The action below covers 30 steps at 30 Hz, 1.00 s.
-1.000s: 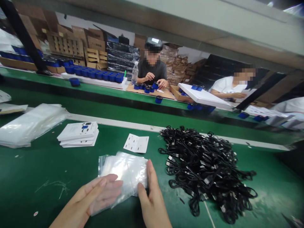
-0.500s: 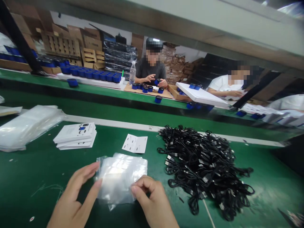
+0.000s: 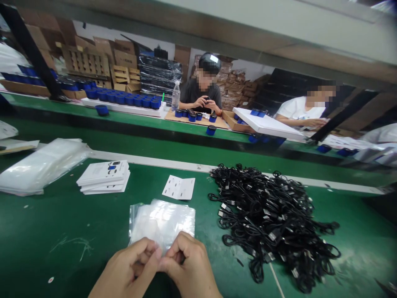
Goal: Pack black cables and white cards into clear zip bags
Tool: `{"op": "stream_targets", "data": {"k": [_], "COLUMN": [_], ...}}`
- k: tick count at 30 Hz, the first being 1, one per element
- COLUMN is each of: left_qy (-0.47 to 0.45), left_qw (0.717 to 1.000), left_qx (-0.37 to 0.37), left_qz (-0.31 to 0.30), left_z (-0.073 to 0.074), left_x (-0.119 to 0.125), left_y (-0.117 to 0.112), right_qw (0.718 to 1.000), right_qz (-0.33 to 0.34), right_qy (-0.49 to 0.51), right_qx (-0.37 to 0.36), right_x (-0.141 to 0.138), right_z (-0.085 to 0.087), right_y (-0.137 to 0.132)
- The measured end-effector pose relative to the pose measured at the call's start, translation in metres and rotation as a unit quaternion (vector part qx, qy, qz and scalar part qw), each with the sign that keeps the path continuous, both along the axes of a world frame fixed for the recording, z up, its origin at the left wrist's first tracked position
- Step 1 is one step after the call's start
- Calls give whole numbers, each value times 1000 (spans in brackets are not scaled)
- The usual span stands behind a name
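A small stack of clear plastic bags [image 3: 176, 217] lies on the green bench in front of me. At its near edge, my left hand [image 3: 130, 267] and my right hand [image 3: 190, 265] meet with fingertips almost touching. Both are closed in a pinch on what appears to be the edge of a clear plastic bag, mostly hidden by the fingers. Just beyond the stack lies a folded printed leaflet [image 3: 179, 187]. To the right is a large tangled heap of black USB cables [image 3: 273, 223].
A pile of printed leaflets [image 3: 104, 178] and larger clear plastic bags [image 3: 43, 165] lie at the left. Behind a raised green ledge [image 3: 149, 124], co-workers sit among blue-and-black round items [image 3: 124, 98]. A shelf beam [image 3: 248, 37] crosses overhead.
My left hand has moved right and down from the bags' left side, closing from open to a pinch beside my right hand. My right hand has shifted slightly left. The view has shifted slightly.
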<state>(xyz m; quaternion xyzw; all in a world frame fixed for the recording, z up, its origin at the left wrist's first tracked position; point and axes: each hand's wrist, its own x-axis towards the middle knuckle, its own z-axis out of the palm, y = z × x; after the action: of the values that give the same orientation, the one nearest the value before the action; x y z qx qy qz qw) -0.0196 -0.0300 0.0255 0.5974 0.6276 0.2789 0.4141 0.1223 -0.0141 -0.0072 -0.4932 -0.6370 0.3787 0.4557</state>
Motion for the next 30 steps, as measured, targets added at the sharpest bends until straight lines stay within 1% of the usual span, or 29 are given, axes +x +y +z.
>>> {"op": "stream_targets", "data": {"k": [3,5,7,9,12,16,18,20,22,24,25,28,30], "left_qy": [-31,-51,-70,-69,-5,102,135,168,194,195,181,107,43], "left_qw": [999,998,997,997,998,979,970,963,960,966,971,988,994], "left_qx": [-22,-27,-22,-4,61,166,190,203,199,171,154,113,92], "left_qz": [-10,0,20,27,-3,-55,-69,-51,-20,-4,-5,-19,-36], "left_z": [-2,-3,-3,-3,-2,-5,-7,-11,-15,-19,-21,-24,-24], "left_x": [-3,-3,-2,-1,0,-1,-3,-5,-6,-6,-5,-4,-3], "left_y": [1,2,2,2,2,2,1,1,0,0,0,-2,-3], "right_qw": [1000,998,998,998,997,991,989,982,961,939,936,948,951], "right_qz": [12,27,37,46,66,74,64,28,-30,-82,-91,-67,-54], "right_qy": [-8,-23,-32,-36,-47,-101,-124,-155,-202,-240,-245,-229,-237], "right_qx": [-27,-43,-43,-22,18,34,51,109,186,231,236,213,192], "right_x": [1,2,3,5,6,6,3,-4,-13,-21,-23,-23,-19], "right_z": [4,8,10,11,10,9,7,1,-5,-9,-10,-8,-5], "right_y": [0,-1,-1,-2,-2,-4,-6,-8,-10,-11,-11,-10,-9]}}
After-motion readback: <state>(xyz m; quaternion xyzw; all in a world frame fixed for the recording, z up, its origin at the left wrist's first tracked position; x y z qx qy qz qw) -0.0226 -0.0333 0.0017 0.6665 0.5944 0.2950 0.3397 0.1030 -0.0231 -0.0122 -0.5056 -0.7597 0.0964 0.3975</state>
